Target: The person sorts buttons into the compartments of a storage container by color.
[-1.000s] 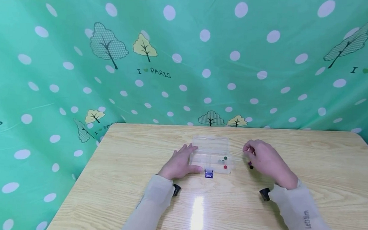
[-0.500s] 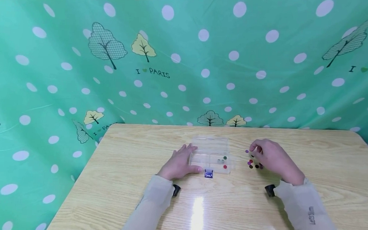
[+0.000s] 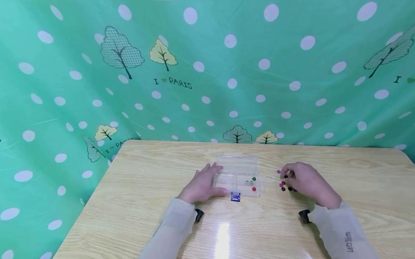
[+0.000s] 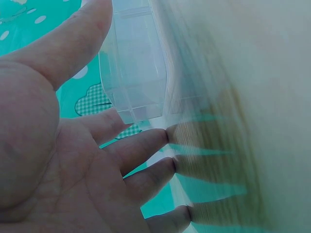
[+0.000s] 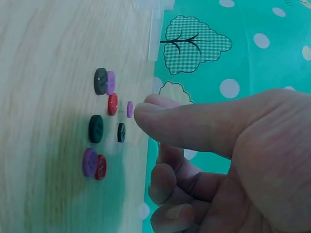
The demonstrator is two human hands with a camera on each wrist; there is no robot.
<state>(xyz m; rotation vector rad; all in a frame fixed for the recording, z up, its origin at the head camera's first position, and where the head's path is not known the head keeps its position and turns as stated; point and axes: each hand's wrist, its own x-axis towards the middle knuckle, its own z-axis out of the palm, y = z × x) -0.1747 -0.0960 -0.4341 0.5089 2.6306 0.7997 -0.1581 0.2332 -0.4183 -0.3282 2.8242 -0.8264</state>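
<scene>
A clear plastic box (image 3: 226, 180) lies with its lid (image 3: 237, 163) folded back. A green button (image 3: 254, 179) and a red button (image 3: 254, 189) show in its right-hand compartment. My left hand (image 3: 203, 183) rests beside the box, thumb at its front corner and fingers spread along its left side; in the left wrist view their tips touch the table. To the right, my right hand (image 3: 306, 182) hovers over loose buttons, thumb and index finger close above a black button (image 5: 121, 132) and a small purple button (image 5: 129, 109). Nothing shows between those fingertips. The other fingers curl inward.
Near the right hand lie more buttons: a red button (image 5: 112, 104), a dark green button (image 5: 95, 128) and a purple button (image 5: 90, 161). A blue tab (image 3: 235, 196) sits at the box's front edge. Behind the wooden table (image 3: 148, 204) hangs a green dotted cloth (image 3: 209, 79).
My right hand has moved right, away from the box, uncovering several buttons, and has since dipped slightly toward them. The left hand and box have stayed put.
</scene>
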